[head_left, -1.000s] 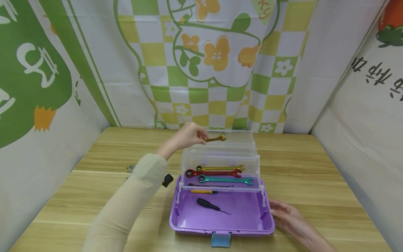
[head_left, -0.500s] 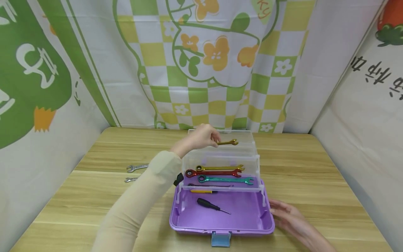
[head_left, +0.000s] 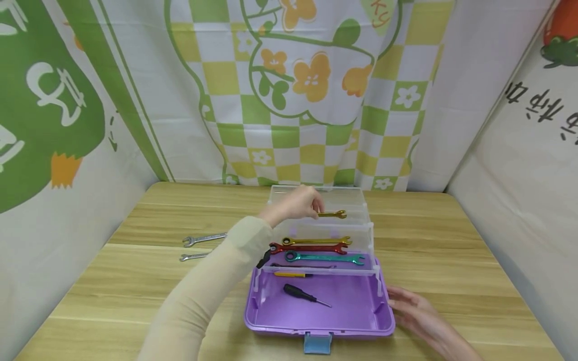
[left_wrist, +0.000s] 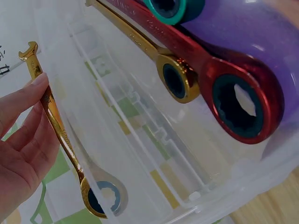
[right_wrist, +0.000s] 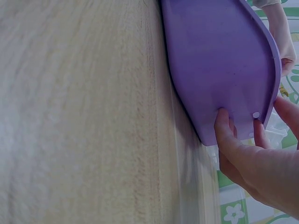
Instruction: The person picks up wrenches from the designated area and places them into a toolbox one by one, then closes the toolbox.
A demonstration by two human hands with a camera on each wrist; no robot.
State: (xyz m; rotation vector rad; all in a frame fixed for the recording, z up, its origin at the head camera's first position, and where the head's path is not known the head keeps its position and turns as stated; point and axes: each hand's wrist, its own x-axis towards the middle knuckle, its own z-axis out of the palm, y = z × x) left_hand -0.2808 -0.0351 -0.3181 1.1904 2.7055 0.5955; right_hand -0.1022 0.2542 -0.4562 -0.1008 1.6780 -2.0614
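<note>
My left hand point(head_left: 300, 201) pinches a gold combination wrench point(left_wrist: 63, 130) between thumb and fingers over the rear of the clear tray point(head_left: 370, 235). Its ring end is seen at the tray wall in the left wrist view. Lying in the tray are another gold wrench point(head_left: 316, 240), a red wrench point(head_left: 313, 248) and a green wrench point(head_left: 325, 258). The tray is raised from an opened purple toolbox point(head_left: 384, 321). My right hand point(head_left: 417, 313) rests on the box's right side, its fairly straight fingers point(right_wrist: 226, 130) against the purple wall and its thumb at the rim.
Inside the box lie a black-handled screwdriver point(head_left: 300, 292) and a yellow tool point(head_left: 290, 275). Left of it, two silver wrenches point(head_left: 203, 239) lie on the wooden table point(head_left: 104, 296), partly behind the left sleeve. A blue latch point(head_left: 317, 343) hangs in front; a patterned curtain point(head_left: 289, 135) stands behind.
My left hand has moved right and then down toward the tray with the gold wrench. The silver wrenches have come into view behind the sleeve. The right hand has stayed put.
</note>
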